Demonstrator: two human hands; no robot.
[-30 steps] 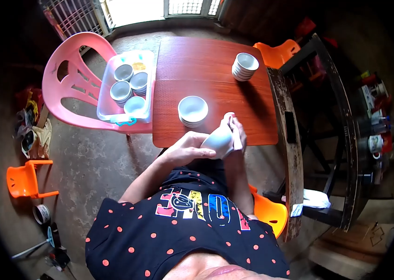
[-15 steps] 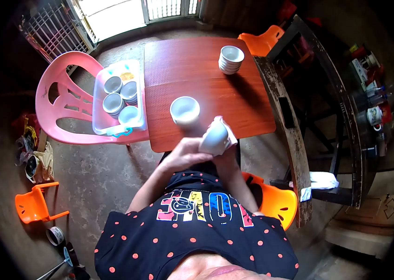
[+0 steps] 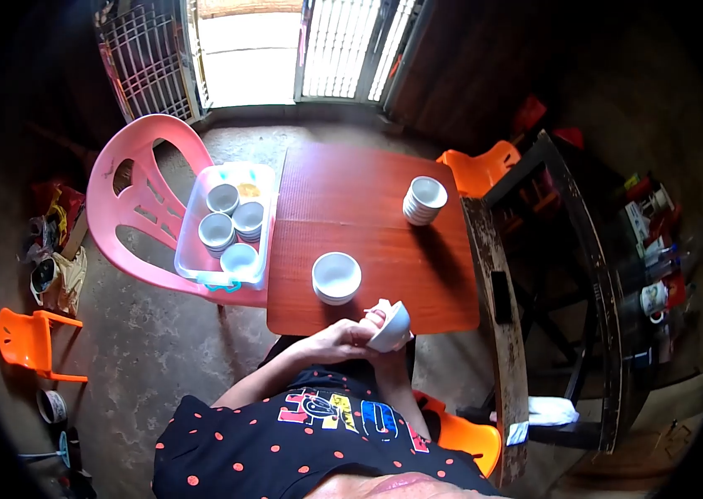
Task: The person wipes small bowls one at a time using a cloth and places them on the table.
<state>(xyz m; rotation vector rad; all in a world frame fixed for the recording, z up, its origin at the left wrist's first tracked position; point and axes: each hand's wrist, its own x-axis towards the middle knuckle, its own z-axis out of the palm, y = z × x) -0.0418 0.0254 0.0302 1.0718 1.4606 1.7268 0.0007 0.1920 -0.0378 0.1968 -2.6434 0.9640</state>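
In front of my body, beyond the table's near edge, a small white bowl (image 3: 394, 330) is tilted with its opening toward the left. My right hand (image 3: 391, 358) is closed under and around its outer side, partly hidden by the bowl. At the bowl's opening, my left hand (image 3: 346, 339) presses bent fingers around a pale pinkish cloth (image 3: 381, 306). Just past the hands, a short stack of white bowls (image 3: 336, 278) stands upright on the red-brown table (image 3: 343, 200). Farther right is a taller stack of bowls (image 3: 425, 201).
Left of the table, a clear plastic bin (image 3: 193, 264) with several stacks of bowls rests on a pink chair (image 3: 106, 195). A dark wooden frame (image 3: 505, 366) flanks the table's right side. Orange chairs (image 3: 25, 343) stand around, one beside my body.
The bowl has turned, so its opening now faces left, and the cloth has moved from its right side to the opening by my left fingers. The whole view has shifted.
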